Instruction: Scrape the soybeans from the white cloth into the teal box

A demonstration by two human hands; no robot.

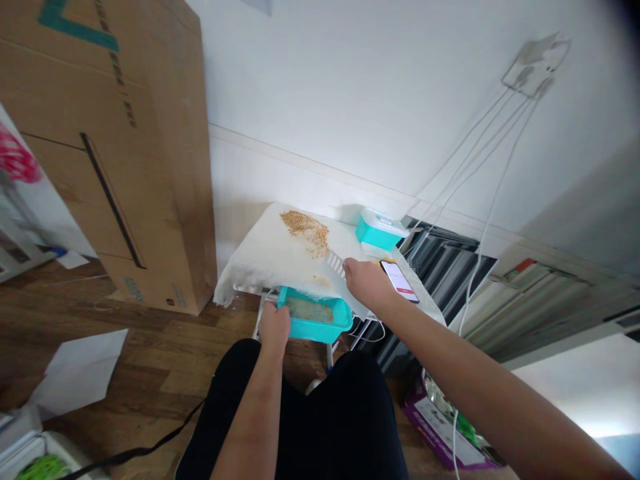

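Observation:
My left hand (274,325) grips the left end of an open turquoise plastic tub (345,319). The tub is at the front edge of a table under a white cloth (257,257), with a layer of pale, grainy material (310,310) in it. In my right hand (363,281) is a white slotted scoop (334,262), held low over the cloth. Just beyond its tip lies a spread of small yellow-orange kernels (305,228). A phone (399,280) with a lit screen rests right of my right hand.
A lidded turquoise box (381,230) stands at the back of the table against the wall. To the left rises a tall cardboard carton (165,167). White cables (480,247) hang from a wall socket (536,67) on the right. A purple box (440,440) sits on the floor.

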